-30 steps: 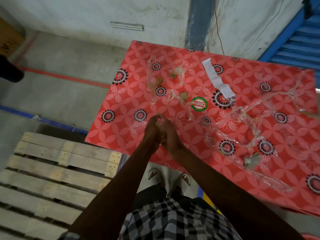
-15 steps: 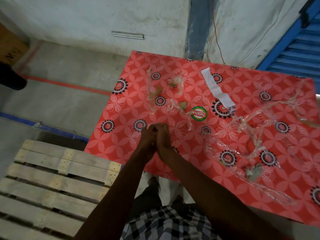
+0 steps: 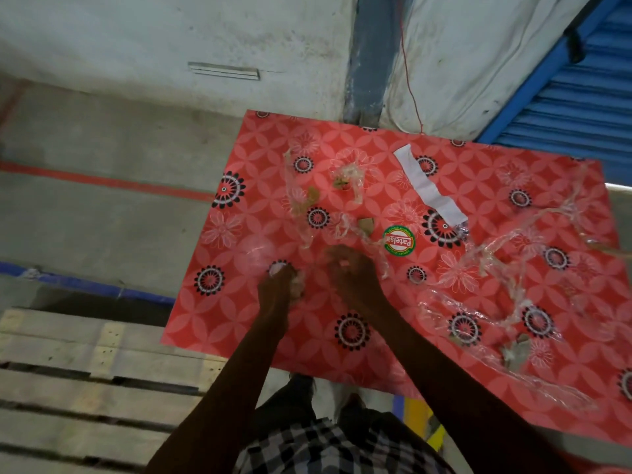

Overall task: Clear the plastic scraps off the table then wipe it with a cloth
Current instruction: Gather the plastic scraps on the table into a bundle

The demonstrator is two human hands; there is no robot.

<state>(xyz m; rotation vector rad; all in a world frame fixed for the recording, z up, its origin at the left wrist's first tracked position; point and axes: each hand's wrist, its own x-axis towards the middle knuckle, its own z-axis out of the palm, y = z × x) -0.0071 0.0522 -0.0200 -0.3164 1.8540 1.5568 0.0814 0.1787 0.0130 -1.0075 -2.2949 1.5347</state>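
A table with a red flowered cover (image 3: 212, 323) carries clear plastic scraps. My left hand (image 3: 282, 285) is closed around a small wad of clear plastic (image 3: 297, 281) near the table's left middle. My right hand (image 3: 352, 271) reaches forward with fingers curled beside a thin plastic strip (image 3: 378, 249); whether it grips the strip is blurred. More scraps lie at the far middle (image 3: 349, 176) and in a long tangle on the right (image 3: 496, 254). No cloth is in view.
A white paper strip (image 3: 427, 186) and a round green-and-red sticker (image 3: 398, 241) lie on the table. A wooden pallet (image 3: 85, 371) sits on the floor to the left. A blue shutter (image 3: 581, 107) stands at the back right.
My hands were clasped together over the table; they have separated, the left keeping the plastic wad, the right moving forward toward the strip by the sticker.
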